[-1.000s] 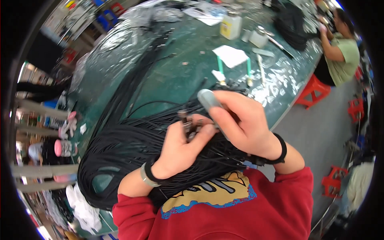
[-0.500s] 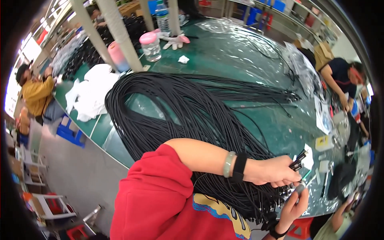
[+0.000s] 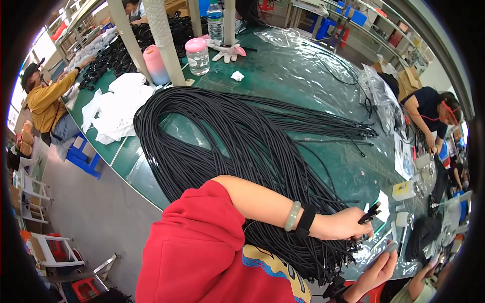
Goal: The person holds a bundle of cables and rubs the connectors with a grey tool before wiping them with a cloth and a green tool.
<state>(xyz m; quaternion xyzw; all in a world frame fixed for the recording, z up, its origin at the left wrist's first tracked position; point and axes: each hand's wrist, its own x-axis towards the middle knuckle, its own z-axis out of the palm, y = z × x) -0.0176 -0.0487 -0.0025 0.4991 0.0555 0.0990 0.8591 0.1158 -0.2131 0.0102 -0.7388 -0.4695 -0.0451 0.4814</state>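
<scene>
A large looped bundle of thin black cables (image 3: 202, 108) lies across the green table, its near ends bunched by the front edge. My left hand (image 3: 341, 224), with a pale bangle and a black band at the wrist, is closed round a few black cable ends (image 3: 370, 213) that stick out past the fingers. Just below and to the right, apart from it, is my right hand (image 3: 379, 272), its fingers curled together. A small grey piece (image 3: 390, 246) shows at its fingertips; whether it is held or worn cannot be made out.
White cloth (image 3: 118, 108), a pink-lidded jar (image 3: 197, 55), a pink tumbler (image 3: 155, 65) and a water bottle (image 3: 215, 22) stand beyond the cables by table posts. Clear plastic sheeting (image 3: 283, 38) covers the far table. A yellow-labelled bottle (image 3: 404, 190) is at right. Other people work both sides.
My right hand has drawn down and away from my left hand. The cable ends in my left hand have tilted a little. The view has shifted slightly.
</scene>
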